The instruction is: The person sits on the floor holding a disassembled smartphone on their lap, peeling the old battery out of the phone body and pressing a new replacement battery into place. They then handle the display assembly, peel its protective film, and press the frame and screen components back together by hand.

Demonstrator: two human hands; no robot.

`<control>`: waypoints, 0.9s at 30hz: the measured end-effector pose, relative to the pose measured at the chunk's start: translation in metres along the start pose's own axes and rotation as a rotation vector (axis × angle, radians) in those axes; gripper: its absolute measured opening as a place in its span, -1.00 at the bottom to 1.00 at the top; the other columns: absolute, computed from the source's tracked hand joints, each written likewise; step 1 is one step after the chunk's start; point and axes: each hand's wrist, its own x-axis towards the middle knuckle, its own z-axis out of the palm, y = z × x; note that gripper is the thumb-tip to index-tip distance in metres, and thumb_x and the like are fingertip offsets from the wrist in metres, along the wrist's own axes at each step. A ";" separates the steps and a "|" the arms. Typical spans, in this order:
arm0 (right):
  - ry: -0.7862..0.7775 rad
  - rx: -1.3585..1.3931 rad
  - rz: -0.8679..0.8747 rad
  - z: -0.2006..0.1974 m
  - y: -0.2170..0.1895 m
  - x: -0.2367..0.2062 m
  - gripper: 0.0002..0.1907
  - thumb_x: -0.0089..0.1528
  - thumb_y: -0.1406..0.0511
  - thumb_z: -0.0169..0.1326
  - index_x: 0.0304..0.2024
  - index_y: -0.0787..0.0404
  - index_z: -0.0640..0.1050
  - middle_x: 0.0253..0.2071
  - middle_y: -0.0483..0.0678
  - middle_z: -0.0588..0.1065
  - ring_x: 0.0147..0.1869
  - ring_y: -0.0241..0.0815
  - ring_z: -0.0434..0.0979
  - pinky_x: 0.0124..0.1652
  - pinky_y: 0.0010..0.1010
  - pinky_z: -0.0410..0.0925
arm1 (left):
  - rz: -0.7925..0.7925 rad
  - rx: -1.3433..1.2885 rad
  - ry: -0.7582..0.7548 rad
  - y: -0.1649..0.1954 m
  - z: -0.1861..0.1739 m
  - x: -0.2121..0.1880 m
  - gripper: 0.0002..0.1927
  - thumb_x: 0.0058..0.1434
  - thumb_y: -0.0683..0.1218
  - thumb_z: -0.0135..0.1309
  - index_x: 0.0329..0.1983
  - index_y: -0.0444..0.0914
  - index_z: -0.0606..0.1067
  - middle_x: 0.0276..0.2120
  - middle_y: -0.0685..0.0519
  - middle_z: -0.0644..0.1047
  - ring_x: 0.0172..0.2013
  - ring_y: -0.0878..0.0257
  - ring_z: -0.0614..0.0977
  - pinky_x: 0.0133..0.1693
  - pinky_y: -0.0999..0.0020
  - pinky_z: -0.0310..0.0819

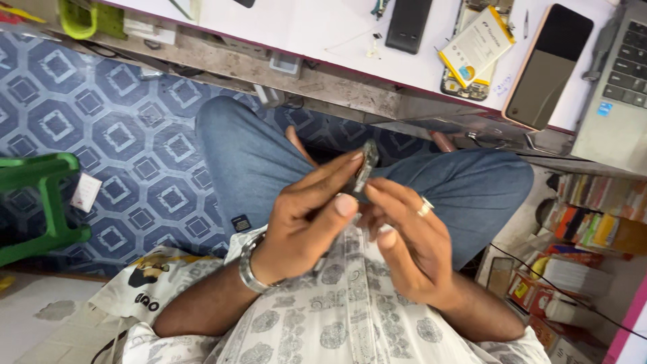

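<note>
— Small grey part (368, 164), thin and seen edge-on: where is it exactly?

— Pinched between both hands, above the lap. The left hand (306, 222) has its fingers closed on the part's lower side, thumb pressed across the front; the right hand (404, 236) meets it from the other side, fingertips touching the same piece. So the hands are together, both clamped on it. What kind of part it is, I cannot tell; it is too slim and partly hidden by the fingers.

— Anything on the hands themselves?

— A metal watch band (251, 264) on the left wrist and a ring (425, 206) on a finger of the right hand. Nearest the camera is the person's white patterned shirt (337, 317).

— And under the hands?

— Blue jeans (256, 162), knees spread, over a blue floor covering with a geometric pattern (114, 128). A small dark chip-like bit (240, 222) lies just beside the left thigh. A green plastic stool (40, 202) stands off to the left, well apart from the hands.

— Farther out?

— The counter (303, 27), white-topped with a worn front edge. On it lie a phone with a dark screen and pinkish frame (547, 64), an opened phone with a yellow-edged battery (477, 46) resting on it, a black rectangular piece (407, 23), and the corner of a laptop (617, 87) at the right. Stacked small boxes (579, 269) fill shelves at the right edge.
</note>
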 end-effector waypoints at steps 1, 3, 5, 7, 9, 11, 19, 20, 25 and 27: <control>-0.021 -0.050 -0.040 -0.002 -0.004 0.000 -0.66 0.33 0.43 -0.07 0.09 0.58 0.42 0.09 0.27 0.45 -0.15 -0.20 0.55 -0.20 -0.47 0.44 | -0.086 -0.255 -0.015 -0.001 -0.003 -0.001 -0.42 0.56 0.04 -0.04 0.45 -0.47 0.29 0.41 -0.34 0.34 0.26 -0.17 0.52 0.29 0.07 0.48; 0.053 -0.176 -0.094 -0.006 -0.011 -0.004 -0.79 0.32 0.46 -0.01 -0.04 0.50 0.49 -0.05 0.19 0.52 -0.23 -0.25 0.55 -0.25 -0.49 0.45 | -0.171 -0.654 -0.045 0.000 -0.008 -0.003 -0.36 0.56 0.08 -0.09 0.48 -0.48 0.22 0.43 -0.35 0.30 0.25 -0.19 0.50 0.29 -0.01 0.47; 0.125 -0.227 -0.158 -0.009 -0.014 -0.009 -0.88 0.31 0.49 0.03 -0.13 0.45 0.52 -0.16 0.15 0.55 -0.26 -0.25 0.55 -0.29 -0.49 0.45 | -0.172 -0.939 -0.076 0.004 -0.009 -0.005 -0.31 0.56 0.15 -0.16 0.50 -0.47 0.15 0.44 -0.33 0.27 0.27 -0.21 0.51 0.32 -0.12 0.46; 0.155 -0.175 -0.187 -0.010 -0.011 -0.013 -0.92 0.31 0.50 0.03 -0.16 0.43 0.52 -0.22 0.13 0.54 -0.25 -0.23 0.56 -0.29 -0.49 0.46 | -0.186 -0.998 -0.102 0.011 -0.011 -0.008 -0.23 0.55 0.22 -0.22 0.54 -0.46 0.13 0.44 -0.32 0.24 0.26 -0.18 0.50 0.32 -0.08 0.39; 0.149 -0.098 -0.175 -0.012 -0.005 -0.016 -0.91 0.30 0.49 0.03 -0.17 0.43 0.53 -0.25 0.09 0.54 -0.25 -0.25 0.58 -0.28 -0.49 0.47 | -0.197 -1.035 -0.123 0.018 -0.011 -0.011 -0.19 0.52 0.27 -0.24 0.56 -0.45 0.11 0.43 -0.31 0.23 0.24 -0.16 0.50 0.32 -0.06 0.36; 0.061 -0.082 -0.125 -0.014 -0.001 -0.019 -0.92 0.31 0.49 0.05 -0.17 0.42 0.54 -0.27 0.06 0.56 -0.29 -0.26 0.59 -0.24 -0.46 0.47 | -0.203 -1.051 -0.141 0.024 -0.010 -0.012 -0.17 0.49 0.28 -0.22 0.56 -0.42 0.11 0.42 -0.31 0.23 0.23 -0.16 0.50 0.30 -0.07 0.36; -0.117 0.024 -0.083 -0.008 0.012 -0.025 -0.91 0.28 0.46 0.08 -0.23 0.43 0.56 -0.30 0.09 0.60 -0.29 -0.24 0.63 -0.28 -0.49 0.48 | -0.170 -0.987 -0.216 0.028 -0.010 -0.015 -0.19 0.56 0.27 -0.22 0.51 -0.52 0.13 0.36 -0.45 0.28 0.21 -0.18 0.53 0.29 0.02 0.41; -0.118 0.030 -0.074 -0.008 0.013 -0.026 -0.91 0.27 0.46 0.09 -0.23 0.43 0.57 -0.31 0.08 0.61 -0.32 -0.27 0.63 -0.31 -0.51 0.47 | -0.167 -0.981 -0.218 0.028 -0.010 -0.016 -0.18 0.56 0.27 -0.22 0.50 -0.53 0.13 0.36 -0.46 0.28 0.19 -0.18 0.54 0.27 0.03 0.42; -0.068 0.028 -0.050 -0.013 0.010 -0.025 -0.91 0.30 0.46 0.05 -0.25 0.43 0.55 -0.36 -0.01 0.53 -0.32 -0.23 0.58 -0.26 -0.42 0.46 | -0.175 -0.960 -0.210 0.031 -0.008 -0.017 -0.15 0.57 0.28 -0.21 0.50 -0.57 0.14 0.34 -0.47 0.30 0.15 -0.14 0.56 0.23 0.08 0.48; -0.048 -0.010 -0.086 -0.012 0.004 -0.021 -0.88 0.29 0.45 0.03 -0.23 0.46 0.54 -0.34 0.02 0.53 -0.30 -0.19 0.56 -0.17 -0.34 0.46 | -0.184 -0.940 -0.201 0.031 -0.009 -0.017 -0.16 0.56 0.28 -0.21 0.49 -0.57 0.15 0.35 -0.45 0.30 0.16 -0.10 0.56 0.21 0.11 0.50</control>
